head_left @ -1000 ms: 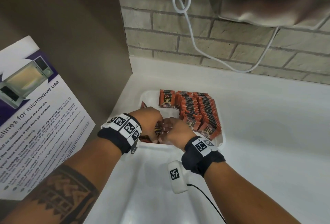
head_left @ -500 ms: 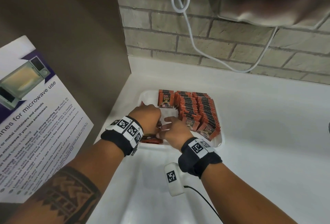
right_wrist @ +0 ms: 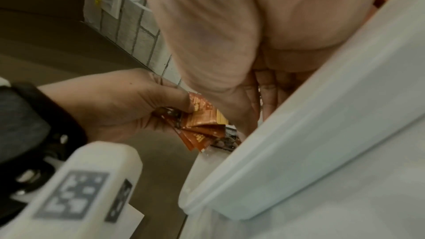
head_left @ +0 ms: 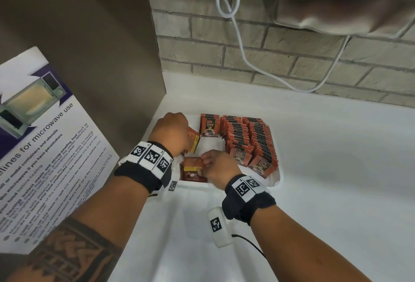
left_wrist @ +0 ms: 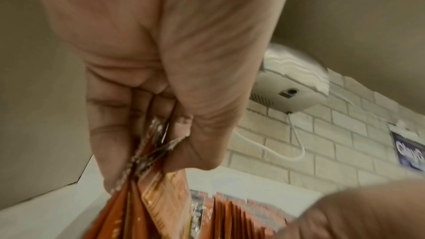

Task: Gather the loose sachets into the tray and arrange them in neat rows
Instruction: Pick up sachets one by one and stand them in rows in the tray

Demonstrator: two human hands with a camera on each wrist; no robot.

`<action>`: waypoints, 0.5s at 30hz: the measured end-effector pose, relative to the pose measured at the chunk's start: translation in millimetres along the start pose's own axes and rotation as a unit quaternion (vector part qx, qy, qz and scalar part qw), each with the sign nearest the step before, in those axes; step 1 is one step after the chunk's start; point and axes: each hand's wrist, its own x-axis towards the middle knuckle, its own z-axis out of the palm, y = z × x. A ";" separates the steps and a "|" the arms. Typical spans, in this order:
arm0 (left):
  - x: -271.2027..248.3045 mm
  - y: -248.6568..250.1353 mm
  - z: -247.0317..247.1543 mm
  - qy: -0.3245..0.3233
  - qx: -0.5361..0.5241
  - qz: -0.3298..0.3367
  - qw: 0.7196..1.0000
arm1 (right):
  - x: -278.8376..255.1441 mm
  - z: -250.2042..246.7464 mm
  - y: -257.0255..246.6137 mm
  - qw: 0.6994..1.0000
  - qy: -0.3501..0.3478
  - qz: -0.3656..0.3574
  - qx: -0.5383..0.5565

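A white tray (head_left: 276, 178) sits on the white counter. Its right half holds neat rows of orange-brown sachets (head_left: 247, 142), and one sachet (head_left: 209, 125) stands at the back. My left hand (head_left: 186, 138) hovers over the tray's left side and grips a fanned bunch of sachets (head_left: 195, 143), also seen in the left wrist view (left_wrist: 149, 197) and the right wrist view (right_wrist: 202, 119). My right hand (head_left: 205, 162) reaches into the near left corner, where thumb and fingertips pinch the edge of the top sachet of a small loose pile (head_left: 190, 168). In the right wrist view the tray rim (right_wrist: 299, 134) hides the fingertips.
A brown panel (head_left: 101, 57) with a microwave-use poster (head_left: 45, 135) closes off the left. A brick wall (head_left: 280, 57) stands behind, with a white cable (head_left: 243, 57) hanging from a grey wall appliance (head_left: 348, 1). White counter (head_left: 336, 169) stretches right of the tray.
My hands were together over the near left corner. The left hand has since lifted away toward the back left with its bunch, while the right hand stays at the loose pile.
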 end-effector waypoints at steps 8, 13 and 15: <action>-6.3 -8.5 -23.3 0.026 -0.072 -0.008 0.997 | -4.1 -1.4 -3.0 0.995 0.010 -0.031 -0.091; -8.6 -12.3 -21.4 0.041 -0.105 -0.016 0.993 | -3.7 0.5 -4.1 0.996 -0.002 -0.034 -0.078; -9.6 -12.0 -21.3 0.050 -0.114 -0.017 0.992 | -5.0 0.7 -5.3 0.998 0.000 -0.033 -0.062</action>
